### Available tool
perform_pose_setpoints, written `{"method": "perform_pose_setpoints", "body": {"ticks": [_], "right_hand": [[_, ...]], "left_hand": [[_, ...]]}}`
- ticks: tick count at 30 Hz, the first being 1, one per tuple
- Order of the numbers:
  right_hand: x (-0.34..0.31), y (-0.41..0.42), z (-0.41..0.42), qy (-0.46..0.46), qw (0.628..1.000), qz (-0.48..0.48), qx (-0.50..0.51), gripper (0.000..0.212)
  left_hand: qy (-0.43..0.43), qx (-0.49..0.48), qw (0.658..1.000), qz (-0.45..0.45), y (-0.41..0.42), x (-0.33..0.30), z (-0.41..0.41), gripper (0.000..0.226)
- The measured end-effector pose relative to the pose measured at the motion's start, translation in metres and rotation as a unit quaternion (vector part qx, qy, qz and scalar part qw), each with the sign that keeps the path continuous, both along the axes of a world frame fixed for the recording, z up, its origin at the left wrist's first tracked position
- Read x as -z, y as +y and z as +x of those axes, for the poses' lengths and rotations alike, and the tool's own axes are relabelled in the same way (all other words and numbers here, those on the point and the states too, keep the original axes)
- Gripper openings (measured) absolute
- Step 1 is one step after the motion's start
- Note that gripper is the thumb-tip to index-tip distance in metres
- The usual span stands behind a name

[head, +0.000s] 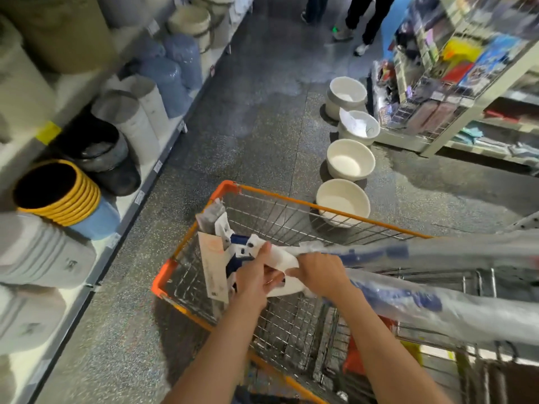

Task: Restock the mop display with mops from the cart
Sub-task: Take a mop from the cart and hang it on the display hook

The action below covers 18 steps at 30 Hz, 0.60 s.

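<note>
A: Where are the mops?

B: In the cart [291, 196], an orange-rimmed wire one on the speckled floor [248, 112]. Two plastic-wrapped mops [437, 252] lie across it, their handles running off to the right, their heads at the cart's left end beside a card [214, 269] and a grey pack [210, 217].

A: And the hands?

B: Both are at the mop heads. The left hand [253, 278] has its fingers curled onto the white wrapping, thumb up along it. The right hand [319, 269] grips the wrapped neck of a mop, fingers clamped round it.

A: What's around?

B: Bins [125, 123] on the left shelf [163, 147], four white basins [350, 158] in a row on the floor beyond the cart, and a rack [455, 91] at right. Someone's legs [367, 21] show at the top.
</note>
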State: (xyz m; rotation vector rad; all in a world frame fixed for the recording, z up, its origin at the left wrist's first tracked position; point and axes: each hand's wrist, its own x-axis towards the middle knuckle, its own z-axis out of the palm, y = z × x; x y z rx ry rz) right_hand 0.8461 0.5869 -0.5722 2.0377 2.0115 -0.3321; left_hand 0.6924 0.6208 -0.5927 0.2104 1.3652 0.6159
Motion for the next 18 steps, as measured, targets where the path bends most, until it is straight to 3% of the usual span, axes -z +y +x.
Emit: {"method": "perform_pose_setpoints", "body": {"ticks": [5,12,18], "right_hand": [[-0.051,0.002,0.001,0.035,0.999,0.022,0.011,0.053],[-0.122,0.016,-0.009,0.036,0.995,0.090,0.003,0.049],[-0.179,0.032,-0.018,0.067,0.990,0.126,-0.004,0.052]], "left_hand": [[0.047,0.002,0.996,0.073,0.002,-0.041,0.001,0.072],[0.048,-0.011,0.979,0.199,0.016,-0.122,-0.007,0.043],[0.135,-0.006,0.954,0.269,0.034,-0.193,-0.015,0.054]]}}
